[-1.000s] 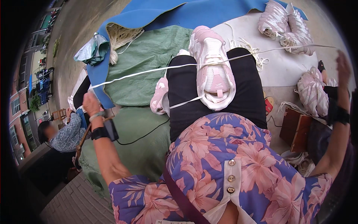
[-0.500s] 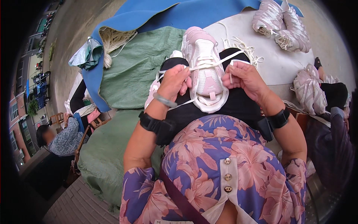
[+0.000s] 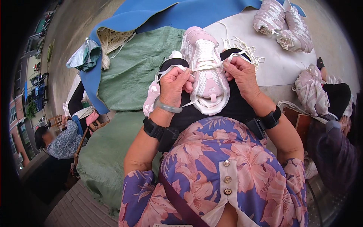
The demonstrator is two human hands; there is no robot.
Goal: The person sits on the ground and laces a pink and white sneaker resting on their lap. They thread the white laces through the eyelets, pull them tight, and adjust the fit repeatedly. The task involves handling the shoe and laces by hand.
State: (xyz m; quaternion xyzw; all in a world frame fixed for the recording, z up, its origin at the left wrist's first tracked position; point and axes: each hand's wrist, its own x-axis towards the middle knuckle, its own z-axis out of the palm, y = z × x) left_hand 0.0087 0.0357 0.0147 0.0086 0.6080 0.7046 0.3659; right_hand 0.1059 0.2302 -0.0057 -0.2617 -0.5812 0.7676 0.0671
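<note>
A pink and white sneaker (image 3: pixel 206 51) rests on my lap, its toe pointing away from me. A white shoelace (image 3: pixel 207 68) runs across its throat, stretched between both hands. My left hand (image 3: pixel 176 85) is closed on the lace at the left edge of the tongue. On the right edge, my right hand (image 3: pixel 241 75) pinches the lace between thumb and fingers, with a loop above the knuckles. Another pink and white shoe (image 3: pixel 152 96) lies partly hidden behind my left hand.
A bundle of pale laces (image 3: pixel 113 43) lies on the blue sheet (image 3: pixel 159 15) at far left. Tied bundles of shoe pieces (image 3: pixel 295 36) sit on the white surface (image 3: pixel 280 64) at far right. People sit at left (image 3: pixel 68 142) and right (image 3: pixel 332 151). Green sacking (image 3: pixel 121 151) lies beside me.
My right hand has come inward and slightly up to the shoe's edge. The span of lace between my hands is shorter. My left hand has shifted slightly.
</note>
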